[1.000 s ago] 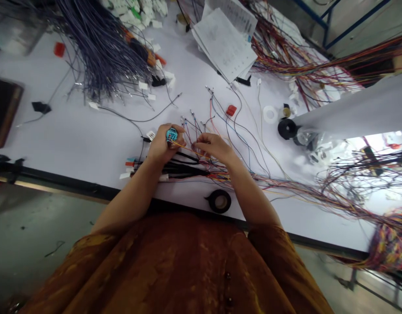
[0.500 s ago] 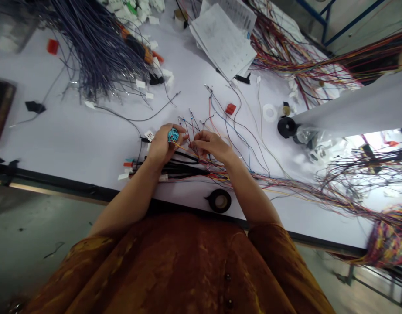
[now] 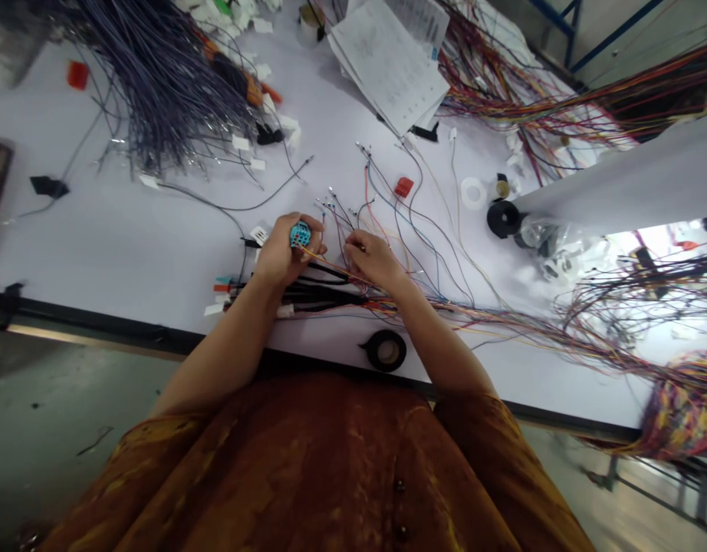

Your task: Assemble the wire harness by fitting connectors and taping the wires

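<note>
In my left hand [image 3: 283, 249] is a light-blue connector housing [image 3: 300, 234] with many small holes, and an orange wire runs from it to the right. My right hand [image 3: 375, 261] is closed just to the right, among thin wires, its fingertips pinched together; whether a wire is between them is too small to make out. Loose wires with metal terminals [image 3: 331, 201] fan out on the table beyond both hands. Below my hands lies the main wire bundle [image 3: 382, 305], partly in black sleeving [image 3: 322, 294].
A black tape roll [image 3: 386, 351] lies near the table's front edge. A red connector [image 3: 403, 187] and papers [image 3: 391, 69] lie farther back. Dark blue wires [image 3: 158, 92] heap at the back left. Another tape roll [image 3: 504, 220] stands beside a white post [image 3: 629, 180] on the right.
My right hand has moved slightly right, away from my left hand, and its fingers have drawn in. The left hand keeps the connector housing. The whole view has shifted slightly.
</note>
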Motion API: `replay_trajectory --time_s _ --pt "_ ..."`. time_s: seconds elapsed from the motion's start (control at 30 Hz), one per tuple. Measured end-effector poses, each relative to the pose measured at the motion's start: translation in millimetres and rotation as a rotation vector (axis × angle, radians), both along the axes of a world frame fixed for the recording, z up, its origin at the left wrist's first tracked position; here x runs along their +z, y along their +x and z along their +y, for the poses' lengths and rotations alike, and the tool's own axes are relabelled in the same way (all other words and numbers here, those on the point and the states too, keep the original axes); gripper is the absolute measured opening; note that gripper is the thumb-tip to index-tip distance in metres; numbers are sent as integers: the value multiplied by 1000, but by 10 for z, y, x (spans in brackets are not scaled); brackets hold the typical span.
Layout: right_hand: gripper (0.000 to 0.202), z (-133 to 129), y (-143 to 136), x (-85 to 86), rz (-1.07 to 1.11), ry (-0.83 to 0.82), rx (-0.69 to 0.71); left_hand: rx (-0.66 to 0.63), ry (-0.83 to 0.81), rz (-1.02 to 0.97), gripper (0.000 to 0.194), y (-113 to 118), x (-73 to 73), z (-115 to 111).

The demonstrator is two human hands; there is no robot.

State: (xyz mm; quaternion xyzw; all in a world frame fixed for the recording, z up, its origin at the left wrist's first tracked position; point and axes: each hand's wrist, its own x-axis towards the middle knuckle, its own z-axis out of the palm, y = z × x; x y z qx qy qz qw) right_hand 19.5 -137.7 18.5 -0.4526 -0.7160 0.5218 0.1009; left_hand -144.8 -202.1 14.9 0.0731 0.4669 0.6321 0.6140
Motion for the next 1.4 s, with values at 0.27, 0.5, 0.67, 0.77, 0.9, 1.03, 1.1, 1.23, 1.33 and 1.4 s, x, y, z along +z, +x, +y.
replay_trajectory --time_s 0.27,0.5,0.67,0.77,0.9,1.03,1.1,1.23,1.33,1.4 --pt "11 -112 324 -30 280 -296 -273 49 75 247 41 1 -85 14" --pt "18 -76 156 120 527 -157 -340 148 174 397 41 9 -45 -19" --pt "15 -124 -102 283 471 -18 -203 75 235 160 33 -49 -50 -6" --pt "13 -139 -205 309 419 112 -146 64 239 76 30 -83 -67 -4" --pt "14 -137 -260 293 320 276 -88 79 237 6 26 -95 -75 -1" --pt "13 -130 -280 252 286 307 -64 87 236 8 24 -78 -43 1" --pt "13 -124 -293 226 289 328 -43 92 232 30 25 -68 -21 -2" --pt "13 -107 -315 192 286 357 -8 87 234 61 29 -59 7 -10" --pt "14 -95 -316 193 273 373 -6 74 243 85 31 -55 8 -12" --pt "15 -93 -309 202 273 352 -15 71 244 114 32 -47 3 -11"
